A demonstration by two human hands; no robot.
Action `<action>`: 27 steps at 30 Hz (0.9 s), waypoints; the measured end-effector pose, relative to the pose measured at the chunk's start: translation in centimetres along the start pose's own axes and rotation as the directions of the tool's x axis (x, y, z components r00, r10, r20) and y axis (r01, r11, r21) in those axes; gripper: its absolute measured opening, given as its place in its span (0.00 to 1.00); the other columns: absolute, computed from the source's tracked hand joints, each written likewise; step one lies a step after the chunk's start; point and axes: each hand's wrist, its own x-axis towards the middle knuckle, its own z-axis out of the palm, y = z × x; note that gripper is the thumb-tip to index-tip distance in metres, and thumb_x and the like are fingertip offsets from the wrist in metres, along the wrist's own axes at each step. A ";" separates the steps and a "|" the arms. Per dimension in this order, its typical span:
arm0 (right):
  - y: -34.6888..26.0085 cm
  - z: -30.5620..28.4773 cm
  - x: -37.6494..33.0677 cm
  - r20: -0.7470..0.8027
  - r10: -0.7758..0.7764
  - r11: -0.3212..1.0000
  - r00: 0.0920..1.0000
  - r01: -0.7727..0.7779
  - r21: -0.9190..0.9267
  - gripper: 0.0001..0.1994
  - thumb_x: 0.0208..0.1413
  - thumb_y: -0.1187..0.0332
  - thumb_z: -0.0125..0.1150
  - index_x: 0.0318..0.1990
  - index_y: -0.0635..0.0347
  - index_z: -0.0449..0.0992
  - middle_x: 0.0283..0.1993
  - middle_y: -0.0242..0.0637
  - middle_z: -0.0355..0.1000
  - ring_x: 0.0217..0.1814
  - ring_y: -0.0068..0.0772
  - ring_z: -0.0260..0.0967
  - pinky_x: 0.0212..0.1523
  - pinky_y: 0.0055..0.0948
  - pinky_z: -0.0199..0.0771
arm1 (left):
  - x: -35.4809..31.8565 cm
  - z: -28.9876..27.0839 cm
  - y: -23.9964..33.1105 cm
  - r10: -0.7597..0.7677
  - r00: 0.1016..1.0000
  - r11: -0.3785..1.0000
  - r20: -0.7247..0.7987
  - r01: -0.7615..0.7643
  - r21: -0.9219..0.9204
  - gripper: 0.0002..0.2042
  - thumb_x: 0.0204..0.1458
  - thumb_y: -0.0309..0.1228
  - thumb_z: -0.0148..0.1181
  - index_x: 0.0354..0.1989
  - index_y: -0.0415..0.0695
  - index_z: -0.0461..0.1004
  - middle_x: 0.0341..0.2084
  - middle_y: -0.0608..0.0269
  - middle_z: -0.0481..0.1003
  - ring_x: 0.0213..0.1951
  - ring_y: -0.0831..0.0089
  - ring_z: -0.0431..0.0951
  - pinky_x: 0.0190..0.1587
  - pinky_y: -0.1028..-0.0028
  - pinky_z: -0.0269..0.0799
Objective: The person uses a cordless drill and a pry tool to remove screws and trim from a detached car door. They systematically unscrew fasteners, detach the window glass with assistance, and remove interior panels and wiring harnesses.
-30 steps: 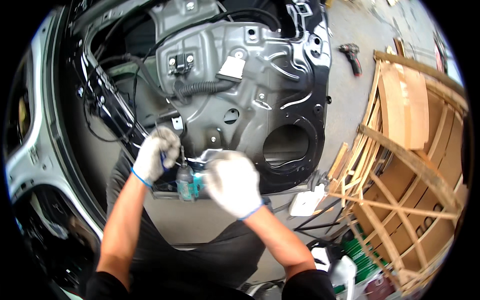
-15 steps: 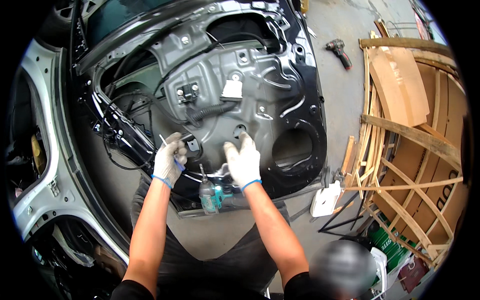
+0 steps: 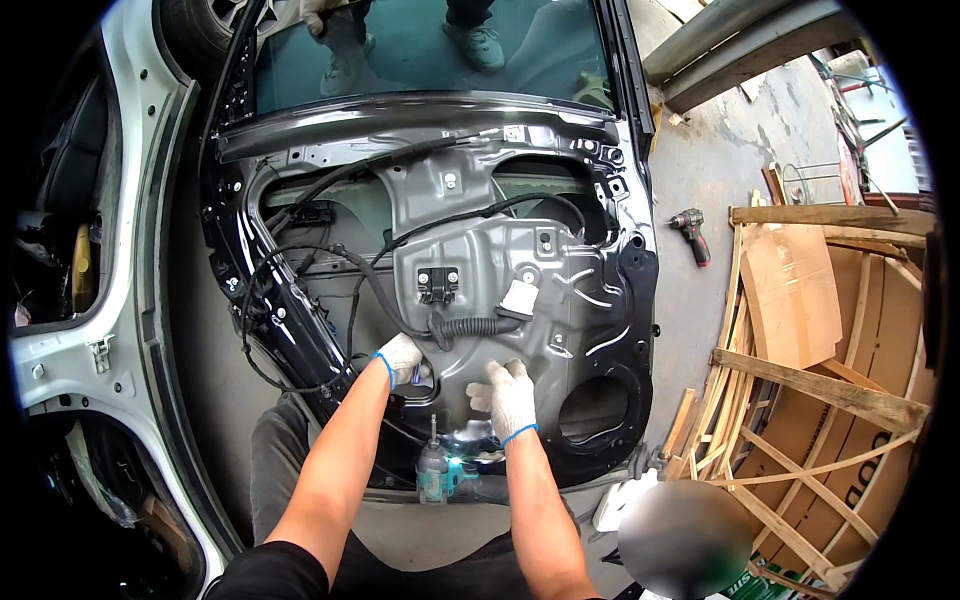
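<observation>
Two gloved hands on a car door (image 3: 455, 385), inner side facing the cam, grey metal panel right under the fingers. L hand (image 3: 403, 358) has its fingers curled in at the edge of a small opening; a bit of blue (image 3: 422, 379) pokes out by the fingertips, can't tell if it's gripped or what it is. R hand (image 3: 508, 398) has fingers loosely spread, nothing in them; can't tell if the tips actually touch the metal.

Just above the fingers: ribbed black wiring sleeve (image 3: 475, 326) + white pad (image 3: 517, 298). Below, btwn the hands, a teal/grey power driver (image 3: 434, 476) w/ its bit pointing up at them. Round hole (image 3: 597, 407) is just right of the R fingers.

Further out: pale car body (image 3: 140, 400) well left of the L fingers, grey concrete floor (image 3: 690, 330) to the right w/ a black/red drill (image 3: 690, 236), then a wooden crate (image 3: 815, 385) w/ a cardboard sheet (image 3: 793, 300). Some big dark print on the crate's cardboard, pale lettering on smth green (image 3: 765, 582) low right, both partly covered.

Hard to make out: blurred round patch, bottom right. Shoes + legs show at the window glass (image 3: 400, 70) far above the fingers, cut off up top, reflection or not idk.
</observation>
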 end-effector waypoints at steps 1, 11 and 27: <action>0.0 0.2 0.1 -0.010 0.017 1.000 1.000 -0.017 0.002 0.21 0.59 0.64 0.56 0.53 0.71 0.63 0.46 0.51 0.69 0.32 0.40 0.79 0.24 0.31 0.78 | 0.1 -0.1 0.1 0.024 0.999 1.000 0.049 -0.023 -0.010 0.07 0.57 0.25 0.57 0.26 0.48 0.76 0.17 0.70 0.69 0.13 0.78 0.63 0.14 0.78 0.53; 1.1 1.3 1.5 -0.039 0.055 0.998 0.998 -0.054 0.024 0.22 0.61 0.64 0.55 0.54 0.73 0.59 0.50 0.53 0.68 0.31 0.42 0.79 0.21 0.31 0.78 | 5.1 -1.4 0.5 0.143 0.962 0.987 0.234 -0.156 0.037 0.05 0.55 0.26 0.60 0.28 0.52 0.75 0.19 0.74 0.71 0.16 0.79 0.65 0.14 0.78 0.55; -0.5 1.0 2.6 -0.013 0.197 0.976 0.980 -0.195 0.101 0.23 0.61 0.63 0.56 0.57 0.69 0.61 0.43 0.59 0.72 0.29 0.49 0.78 0.20 0.36 0.79 | 7.0 2.2 5.9 0.147 0.976 0.988 0.161 -0.154 0.029 0.05 0.56 0.29 0.57 0.27 0.51 0.72 0.17 0.72 0.69 0.15 0.79 0.63 0.13 0.78 0.54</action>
